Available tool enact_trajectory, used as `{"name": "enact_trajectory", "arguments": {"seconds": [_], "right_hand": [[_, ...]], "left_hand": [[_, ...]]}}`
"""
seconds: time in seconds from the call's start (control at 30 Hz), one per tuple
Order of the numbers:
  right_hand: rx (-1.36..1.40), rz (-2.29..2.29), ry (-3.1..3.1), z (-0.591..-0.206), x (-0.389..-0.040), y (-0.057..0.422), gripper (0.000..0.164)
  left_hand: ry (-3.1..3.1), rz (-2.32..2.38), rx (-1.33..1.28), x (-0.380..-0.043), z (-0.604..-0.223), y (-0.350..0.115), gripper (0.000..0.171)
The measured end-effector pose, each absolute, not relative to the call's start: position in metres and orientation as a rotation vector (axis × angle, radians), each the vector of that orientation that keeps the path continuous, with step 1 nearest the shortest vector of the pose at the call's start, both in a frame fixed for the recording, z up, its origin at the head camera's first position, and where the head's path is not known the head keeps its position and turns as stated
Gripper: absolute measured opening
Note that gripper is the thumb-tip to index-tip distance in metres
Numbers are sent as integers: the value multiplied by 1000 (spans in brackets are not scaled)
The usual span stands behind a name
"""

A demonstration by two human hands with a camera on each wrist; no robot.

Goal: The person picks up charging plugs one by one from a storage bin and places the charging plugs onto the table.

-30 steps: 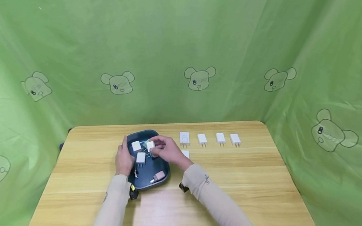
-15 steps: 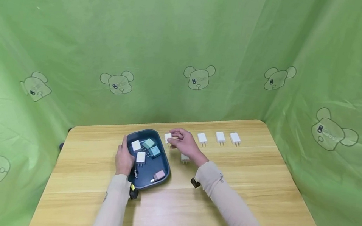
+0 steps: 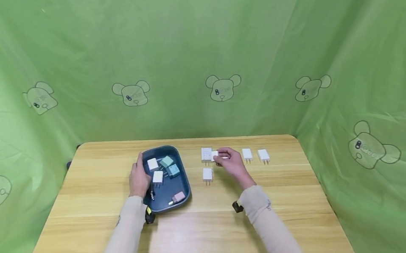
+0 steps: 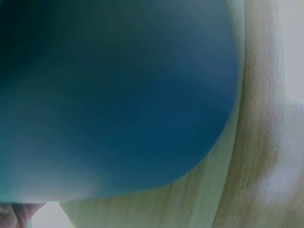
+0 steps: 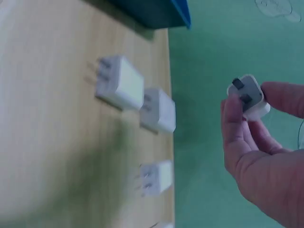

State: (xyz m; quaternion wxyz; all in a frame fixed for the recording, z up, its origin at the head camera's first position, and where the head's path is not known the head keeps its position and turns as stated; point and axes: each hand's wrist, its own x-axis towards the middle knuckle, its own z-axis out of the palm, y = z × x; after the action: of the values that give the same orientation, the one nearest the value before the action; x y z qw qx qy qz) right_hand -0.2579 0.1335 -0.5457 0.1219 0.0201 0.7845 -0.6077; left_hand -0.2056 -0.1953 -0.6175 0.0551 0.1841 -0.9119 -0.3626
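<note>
My right hand (image 3: 232,163) pinches a white plug-in charger (image 5: 249,97) between thumb and fingers, its prongs showing in the right wrist view. In the head view this charger overlaps the right side of another white charger (image 3: 205,154) in the back row. My left hand (image 3: 139,181) holds the left side of a dark blue tray (image 3: 187,180), its fingers along the outside and its thumb at the rim. Inside the tray lie two white chargers (image 3: 158,176), a green charger (image 3: 166,161), a blue charger (image 3: 173,170), a pink charger (image 3: 178,197) and a small dark piece with a metal tip (image 3: 152,196).
Two more white chargers (image 3: 247,154) lie in the back row to the right of my hand, prongs toward me. One white charger (image 3: 207,174) lies in front of that row. The wooden table (image 3: 272,212) ends at a green curtain (image 3: 174,114) behind.
My right hand has lifted the white charger out of the tray and carried it right, over the back row. It now covers one charger there. The left hand and tray stay put.
</note>
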Motion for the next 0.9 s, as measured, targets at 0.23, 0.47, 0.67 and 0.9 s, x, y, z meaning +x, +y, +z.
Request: {"name": "enact_trajectory", "arguments": {"seconds": [0.23,0.47,0.67,0.9], "right_hand": [[157,-1653,2413,-559,-255,158,47],[221,-1572,2402,-571,-253,172,47],[317,-1548,2367,-585,-249,175,47],[343,-1507,2385,-598,-243,176,45]], "left_hand": [[-2763,-1082,556,-205,-619,-196,95],[-2765,-1092,554,-205,-617,-197,94],[-2778,-1103,553,-205,-617,-197,95],[-2767,-1095,557,-205,-618,-196,96]]}}
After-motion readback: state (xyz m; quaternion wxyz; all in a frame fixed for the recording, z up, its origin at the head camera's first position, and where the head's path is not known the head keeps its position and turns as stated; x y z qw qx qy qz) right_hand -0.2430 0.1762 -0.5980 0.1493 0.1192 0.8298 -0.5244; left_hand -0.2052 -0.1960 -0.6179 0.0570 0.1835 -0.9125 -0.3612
